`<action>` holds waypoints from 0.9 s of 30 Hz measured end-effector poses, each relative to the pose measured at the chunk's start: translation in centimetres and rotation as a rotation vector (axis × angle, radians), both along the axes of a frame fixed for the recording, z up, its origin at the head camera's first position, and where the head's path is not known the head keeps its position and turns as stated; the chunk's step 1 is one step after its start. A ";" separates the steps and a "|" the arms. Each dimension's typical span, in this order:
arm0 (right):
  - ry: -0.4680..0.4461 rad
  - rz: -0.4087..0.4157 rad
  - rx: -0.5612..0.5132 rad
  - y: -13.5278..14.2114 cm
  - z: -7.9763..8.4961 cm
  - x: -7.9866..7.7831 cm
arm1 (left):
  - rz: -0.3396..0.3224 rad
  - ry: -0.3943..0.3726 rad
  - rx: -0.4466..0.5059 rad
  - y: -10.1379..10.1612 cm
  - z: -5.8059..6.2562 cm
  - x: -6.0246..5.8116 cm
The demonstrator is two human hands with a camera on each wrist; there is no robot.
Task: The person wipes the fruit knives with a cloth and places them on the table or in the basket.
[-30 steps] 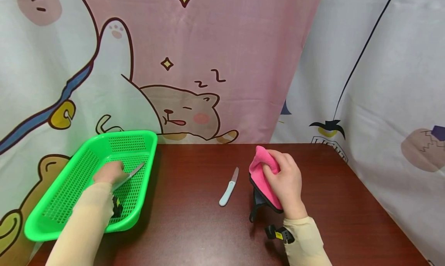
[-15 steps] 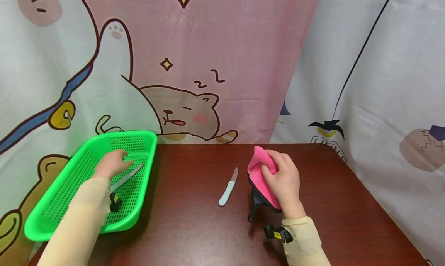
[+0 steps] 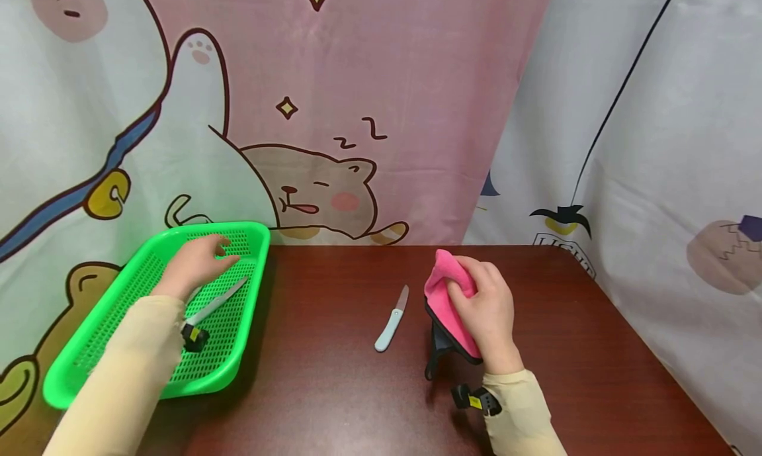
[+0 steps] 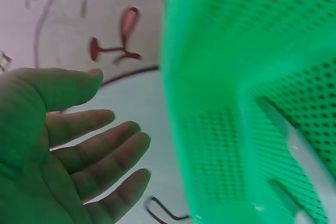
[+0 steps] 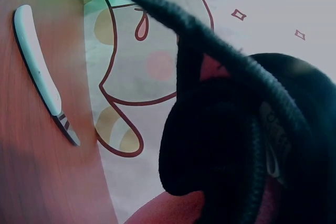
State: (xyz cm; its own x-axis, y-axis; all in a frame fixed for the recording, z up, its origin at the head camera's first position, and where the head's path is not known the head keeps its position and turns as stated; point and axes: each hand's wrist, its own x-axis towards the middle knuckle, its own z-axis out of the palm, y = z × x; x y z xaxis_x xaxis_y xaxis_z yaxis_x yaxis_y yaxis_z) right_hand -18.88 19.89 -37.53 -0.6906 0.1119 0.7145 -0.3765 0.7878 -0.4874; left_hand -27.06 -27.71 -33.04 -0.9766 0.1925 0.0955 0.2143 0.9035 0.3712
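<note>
Two knives (image 4: 311, 167) lie in the green basket (image 3: 260, 251), below the left grip (image 3: 199, 264). That grip is relaxed and holds nothing, its fingers loosely spread with the thumb well apart from them; it hangs over the basket. One of these knives shows plainly in the head view, its blade pointing to the right of the left grip; the other is mostly hidden behind the hand. The right grip (image 3: 485, 307) pinches a pink cloth (image 3: 448, 307) edged in black, thumb on its near face, with a dark strap (image 3: 433, 363) hanging beneath. Another knife, the white-handled knife (image 3: 392, 322), rests on the brown desk (image 3: 333, 383), just left of the right grip, its blade pointing away from the person. Beyond both grips hangs a cartoon-printed curtain (image 3: 381, 65).
</note>
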 end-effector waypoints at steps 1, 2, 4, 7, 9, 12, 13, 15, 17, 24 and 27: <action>0.000 0.000 0.001 0.0 0.0 0.0 | -0.001 0.012 0.004 0.4 0.4 0.2; 0.002 -0.001 0.002 0.0 0.0 0.0 | 0.000 0.027 0.006 0.8 0.8 0.4; 0.005 0.000 0.002 0.0 0.0 0.0 | 0.004 0.053 0.013 1.6 1.5 0.9; 0.008 0.001 0.001 0.0 0.0 -0.1 | 0.005 0.104 0.032 2.9 2.5 1.8; 0.008 0.001 0.001 0.1 0.0 -0.1 | -0.004 0.152 0.049 3.9 3.0 2.4; 0.004 -0.001 0.000 0.1 0.0 -0.1 | -0.019 0.220 0.082 5.6 3.6 3.2; 0.003 -0.001 -0.001 0.1 0.0 -0.1 | -0.022 0.245 0.093 6.1 3.8 3.5; 0.000 -0.002 -0.002 0.1 0.0 0.0 | -0.025 0.290 0.106 7.3 3.9 3.9; -0.002 -0.001 -0.003 0.1 0.0 0.0 | -0.027 0.340 0.112 8.7 3.8 4.2; 0.000 -0.004 -0.003 0.2 0.0 -0.1 | -0.072 0.454 0.106 14.1 1.8 5.0; -0.003 -0.006 -0.005 0.2 0.0 0.0 | -0.109 0.445 0.115 16.5 0.2 5.1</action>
